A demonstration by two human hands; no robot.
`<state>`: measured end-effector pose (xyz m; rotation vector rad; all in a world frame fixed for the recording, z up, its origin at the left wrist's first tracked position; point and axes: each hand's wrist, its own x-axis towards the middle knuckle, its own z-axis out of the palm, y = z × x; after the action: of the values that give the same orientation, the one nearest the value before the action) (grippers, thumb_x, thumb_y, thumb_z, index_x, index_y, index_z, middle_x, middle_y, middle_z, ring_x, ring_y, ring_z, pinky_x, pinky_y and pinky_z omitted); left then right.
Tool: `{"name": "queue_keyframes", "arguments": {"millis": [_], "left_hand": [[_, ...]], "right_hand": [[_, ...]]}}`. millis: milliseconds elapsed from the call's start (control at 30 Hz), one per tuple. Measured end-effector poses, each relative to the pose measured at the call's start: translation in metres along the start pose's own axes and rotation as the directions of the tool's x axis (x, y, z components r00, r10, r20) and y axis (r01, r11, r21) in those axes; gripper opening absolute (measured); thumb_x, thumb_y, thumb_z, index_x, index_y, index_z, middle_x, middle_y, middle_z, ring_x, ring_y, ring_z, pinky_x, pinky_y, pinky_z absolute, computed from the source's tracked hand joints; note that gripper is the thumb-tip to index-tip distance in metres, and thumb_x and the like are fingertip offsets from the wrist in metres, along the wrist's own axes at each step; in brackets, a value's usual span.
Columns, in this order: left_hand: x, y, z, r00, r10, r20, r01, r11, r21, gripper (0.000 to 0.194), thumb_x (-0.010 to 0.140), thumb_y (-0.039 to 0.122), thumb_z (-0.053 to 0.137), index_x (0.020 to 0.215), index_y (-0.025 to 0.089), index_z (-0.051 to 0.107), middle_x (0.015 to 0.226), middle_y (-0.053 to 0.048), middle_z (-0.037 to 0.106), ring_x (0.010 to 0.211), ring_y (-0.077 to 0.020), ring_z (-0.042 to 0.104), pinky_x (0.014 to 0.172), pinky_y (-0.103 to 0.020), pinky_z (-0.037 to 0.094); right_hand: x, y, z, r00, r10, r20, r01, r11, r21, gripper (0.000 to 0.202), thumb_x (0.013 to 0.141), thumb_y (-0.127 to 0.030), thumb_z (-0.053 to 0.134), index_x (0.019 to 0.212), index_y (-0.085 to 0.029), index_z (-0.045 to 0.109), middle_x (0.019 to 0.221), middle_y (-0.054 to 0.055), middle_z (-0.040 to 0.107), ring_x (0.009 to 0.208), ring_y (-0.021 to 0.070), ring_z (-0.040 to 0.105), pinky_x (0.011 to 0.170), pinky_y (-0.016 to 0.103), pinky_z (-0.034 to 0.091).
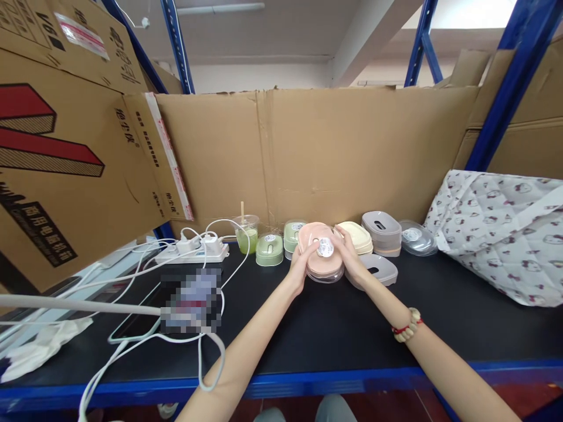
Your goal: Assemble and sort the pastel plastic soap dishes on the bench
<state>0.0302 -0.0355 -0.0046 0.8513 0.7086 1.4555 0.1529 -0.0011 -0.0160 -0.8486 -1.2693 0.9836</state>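
A pink lidded food container (328, 268) with a round white label is held up between both of my hands, over the black tabletop. My left hand (301, 268) grips its left side, the thumb lying on top near the label. On the opposite side my right hand (349, 253) has its fingers round the edge. Just behind the right hand sits a cream container (358, 237). A grey lid or container (382, 269) lies beside the right wrist. Two green containers, a small one (270, 251) and a taller one (290, 237), stand to the left.
Stacked grey containers (382, 234) and a clear round container (417, 239) stand at the back right, near a patterned quilted bag (497, 234). Leftward are a drink cup (247, 237), a power strip (193, 253), loose white cables and a phone (136, 313). Cardboard (329, 152) walls the back.
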Motion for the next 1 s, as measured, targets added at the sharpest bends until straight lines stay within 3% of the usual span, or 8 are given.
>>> {"name": "queue_keyframes", "arguments": {"millis": [167,300,467,567,700,900,1000], "left_hand": [[0.001,0.008,-0.003,1.000,0.014,-0.017,-0.014,0.998,0.054,0.041,0.066,0.022,0.072,0.105,0.015,0.061,0.105,-0.008,0.066,0.107,-0.0253,0.058,0.095,-0.035,0.044],[-0.001,0.009,-0.003,1.000,0.007,0.011,-0.008,0.992,0.125,0.043,0.069,0.025,0.071,0.109,0.015,0.058,0.110,-0.010,0.064,0.108,-0.0250,0.057,0.095,-0.034,0.044],[-0.003,0.006,-0.002,0.983,0.171,-0.072,-0.147,0.955,0.256,0.067,0.067,0.022,0.074,0.126,0.018,0.041,0.129,-0.010,0.051,0.121,-0.0222,0.046,0.100,-0.030,0.039],[-0.002,0.007,-0.003,0.971,0.239,0.008,-0.233,0.937,0.259,0.059,0.070,0.020,0.070,0.123,0.019,0.043,0.132,-0.009,0.048,0.124,-0.0208,0.043,0.101,-0.028,0.037],[0.000,0.008,-0.005,0.966,0.257,0.044,-0.259,0.931,0.256,0.049,0.069,0.020,0.068,0.114,0.019,0.049,0.124,-0.007,0.054,0.121,-0.0217,0.046,0.100,-0.030,0.037],[0.001,0.008,-0.007,0.959,0.266,0.098,-0.282,0.932,0.228,0.051,0.062,0.022,0.072,0.107,0.021,0.049,0.117,-0.006,0.057,0.114,-0.0222,0.051,0.097,-0.032,0.040],[0.002,0.006,-0.007,0.952,0.300,0.066,-0.307,0.923,0.230,0.050,0.061,0.028,0.073,0.102,0.020,0.046,0.110,-0.006,0.059,0.108,-0.0220,0.055,0.094,-0.032,0.042]], "right_hand": [[-0.003,-0.009,0.005,0.992,-0.043,0.119,0.040,0.999,0.031,0.056,0.061,-0.054,0.069,0.105,-0.024,0.053,0.123,0.007,0.055,0.118,0.0258,0.048,0.101,0.040,0.038],[-0.003,-0.011,0.004,0.997,-0.021,0.076,0.018,0.999,0.041,0.061,0.057,-0.054,0.072,0.105,-0.023,0.052,0.121,0.009,0.057,0.109,0.0267,0.055,0.091,0.039,0.046],[-0.001,-0.009,0.000,0.999,0.002,0.039,-0.002,1.000,-0.015,0.063,0.055,-0.055,0.073,0.104,-0.022,0.052,0.110,0.008,0.062,0.096,0.0258,0.060,0.084,0.040,0.048],[-0.002,-0.009,0.000,0.995,-0.068,0.067,0.071,0.996,-0.050,0.054,0.061,-0.053,0.071,0.102,-0.023,0.053,0.115,0.008,0.060,0.102,0.0249,0.058,0.091,0.040,0.045],[-0.004,-0.013,0.001,0.982,-0.157,0.109,0.169,0.980,-0.105,0.050,0.066,-0.052,0.067,0.104,-0.022,0.055,0.118,0.008,0.058,0.115,0.0242,0.050,0.100,0.039,0.039],[-0.005,-0.015,0.001,0.981,-0.156,0.113,0.169,0.979,-0.116,0.053,0.061,-0.049,0.070,0.105,-0.022,0.054,0.115,0.009,0.059,0.110,0.0264,0.053,0.091,0.040,0.046],[-0.007,-0.016,0.001,0.981,-0.147,0.123,0.160,0.981,-0.109,0.054,0.058,-0.046,0.073,0.102,-0.022,0.054,0.111,0.010,0.061,0.103,0.0265,0.058,0.084,0.039,0.050]]}}
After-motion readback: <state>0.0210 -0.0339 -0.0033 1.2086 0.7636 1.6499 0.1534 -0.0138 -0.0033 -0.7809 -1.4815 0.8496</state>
